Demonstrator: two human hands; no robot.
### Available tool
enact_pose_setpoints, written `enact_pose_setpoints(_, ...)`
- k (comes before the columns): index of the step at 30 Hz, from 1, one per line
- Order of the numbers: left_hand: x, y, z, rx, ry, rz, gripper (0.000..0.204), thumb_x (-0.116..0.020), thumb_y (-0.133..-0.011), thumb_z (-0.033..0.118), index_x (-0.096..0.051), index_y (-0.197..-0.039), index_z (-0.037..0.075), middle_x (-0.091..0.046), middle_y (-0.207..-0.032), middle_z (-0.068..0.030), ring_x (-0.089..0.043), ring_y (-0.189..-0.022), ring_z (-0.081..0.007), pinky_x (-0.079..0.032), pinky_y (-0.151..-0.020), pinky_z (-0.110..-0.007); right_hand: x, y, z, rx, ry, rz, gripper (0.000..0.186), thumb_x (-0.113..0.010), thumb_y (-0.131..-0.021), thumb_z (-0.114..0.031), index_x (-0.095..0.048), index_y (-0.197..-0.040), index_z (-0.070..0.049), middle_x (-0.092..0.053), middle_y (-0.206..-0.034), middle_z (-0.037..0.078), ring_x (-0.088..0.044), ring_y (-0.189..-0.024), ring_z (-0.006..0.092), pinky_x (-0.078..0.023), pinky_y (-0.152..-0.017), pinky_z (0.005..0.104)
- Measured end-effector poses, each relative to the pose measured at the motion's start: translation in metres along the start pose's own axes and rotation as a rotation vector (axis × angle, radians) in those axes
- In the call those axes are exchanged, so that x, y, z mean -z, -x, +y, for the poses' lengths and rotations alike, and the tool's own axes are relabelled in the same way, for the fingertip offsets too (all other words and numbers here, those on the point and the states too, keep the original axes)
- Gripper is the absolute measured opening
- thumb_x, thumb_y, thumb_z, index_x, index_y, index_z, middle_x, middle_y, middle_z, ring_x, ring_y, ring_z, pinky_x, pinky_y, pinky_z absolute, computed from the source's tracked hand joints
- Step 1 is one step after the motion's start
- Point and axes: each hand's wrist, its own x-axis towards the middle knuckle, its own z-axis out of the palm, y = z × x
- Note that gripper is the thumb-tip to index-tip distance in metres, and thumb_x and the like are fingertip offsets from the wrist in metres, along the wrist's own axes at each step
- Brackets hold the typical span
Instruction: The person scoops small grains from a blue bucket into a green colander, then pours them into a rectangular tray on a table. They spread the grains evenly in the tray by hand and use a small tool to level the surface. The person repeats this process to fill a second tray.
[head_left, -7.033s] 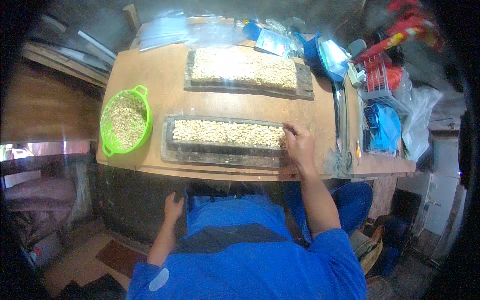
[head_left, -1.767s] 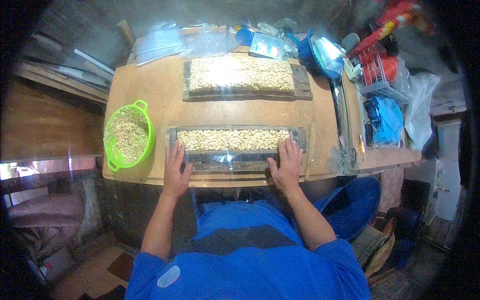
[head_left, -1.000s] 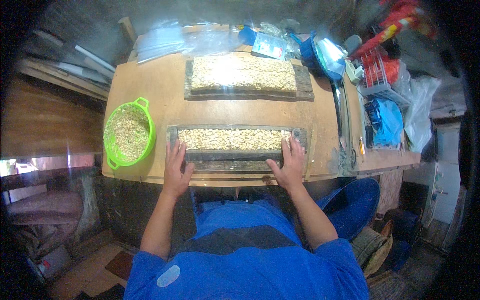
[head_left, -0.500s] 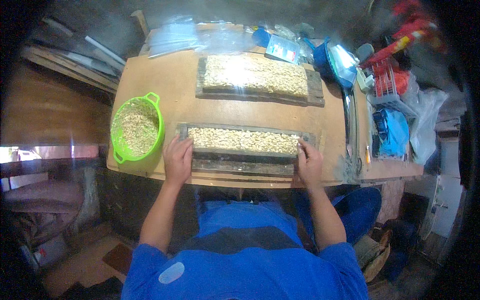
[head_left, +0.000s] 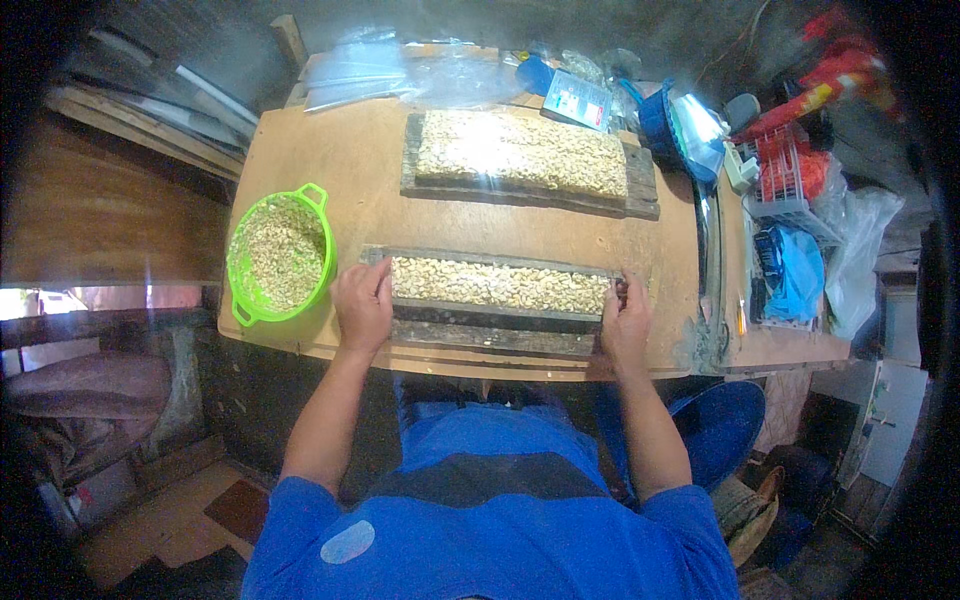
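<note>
A long wooden mold (head_left: 495, 337) lies near the table's front edge, filled with a strip of pale, lumpy pieces that look like nuts or puffed grain (head_left: 500, 285). My left hand (head_left: 364, 306) grips the mold's left end with fingers pinched together. At the other end, my right hand (head_left: 625, 318) is closed on the mold, thumb toward the strip. Behind it, a wider slab of similar pieces (head_left: 530, 165) rests on another weathered board (head_left: 640, 190). A green perforated bowl (head_left: 285, 312) with handles, holding loose pieces, stands just left of my left hand.
The wooden table (head_left: 310, 150) carries clear plastic sheets (head_left: 350, 75), a flat container (head_left: 575, 100) and a blue basin (head_left: 660, 125) along the back. At right are a crate (head_left: 780, 170), blue bags (head_left: 795, 280) and red material (head_left: 840, 65). A large blue tub (head_left: 725, 420) sits below.
My left hand rose from below the table to the mold. Both hands went from spread fingers to gripping its ends. The mold's right end now sits slightly nearer me than its left.
</note>
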Motion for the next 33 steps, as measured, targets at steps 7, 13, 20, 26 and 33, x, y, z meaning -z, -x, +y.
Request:
enact_pose_setpoints(7, -0.002, -0.004, 0.001, -0.070, -0.059, 0.016, 0.037, -0.071, -0.088, 0.009, -0.069, -0.125, 0.011, -0.070, -0.107, -0.0108, -0.063, -0.108, -0.0332, -0.043, -0.096, -0.048, 0.005, 0.023, -0.020, 0.240, 0.117, 0.057, 0.046, -0.068, -0.092, -0.020, -0.062, -0.136, -0.005, -0.062, -0.128, 0.021, -0.058, -0.119, 0.0418, -0.044, -0.103, 0.0536)
enact_pose_setpoints(13, 0.000, -0.004, 0.001, -0.034, -0.068, -0.006, 0.039, -0.071, -0.089, 0.009, -0.068, -0.127, 0.012, -0.070, -0.108, -0.0107, -0.063, -0.106, -0.0334, -0.044, -0.094, -0.049, -0.030, 0.063, -0.060, 0.594, 0.242, -0.185, 0.055, -0.074, -0.087, -0.029, -0.063, -0.139, -0.013, -0.059, -0.139, 0.014, -0.052, -0.136, 0.0355, -0.034, -0.115, 0.0573)
enact_pose_setpoints(20, 0.003, 0.036, 0.032, -0.072, -0.065, 0.038, 0.054, -0.071, -0.092, 0.024, -0.061, -0.145, 0.017, -0.051, -0.145, -0.0158, -0.040, -0.142, -0.0416, -0.028, -0.117, -0.059, -0.044, 0.061, -0.061, 0.505, 0.258, -0.250, 0.060, -0.073, -0.091, -0.031, -0.058, -0.146, -0.013, -0.055, -0.148, 0.013, -0.044, -0.144, 0.0360, -0.026, -0.122, 0.0601)
enact_pose_setpoints(26, -0.015, 0.067, 0.066, -0.170, -0.081, -0.323, 0.067, -0.069, -0.093, 0.041, -0.050, -0.156, 0.025, -0.029, -0.165, -0.0187, -0.016, -0.156, -0.0455, -0.006, -0.123, -0.069, -0.047, 0.062, -0.063, 0.470, 0.252, -0.280, 0.059, -0.072, -0.092, -0.029, -0.057, -0.147, -0.012, -0.052, -0.151, 0.016, -0.041, -0.146, 0.0389, -0.024, -0.122, 0.0604)
enact_pose_setpoints(33, -0.005, 0.056, 0.048, -0.017, -0.145, -0.310, 0.070, -0.064, -0.096, 0.050, -0.044, -0.160, 0.027, -0.020, -0.170, -0.0202, -0.010, -0.158, -0.0473, -0.002, -0.122, -0.072, -0.053, 0.050, -0.099, 0.536, 0.171, -0.303, 0.060, -0.072, -0.092, -0.032, -0.057, -0.147, -0.012, -0.049, -0.153, 0.019, -0.039, -0.147, 0.0424, -0.024, -0.123, 0.0623)
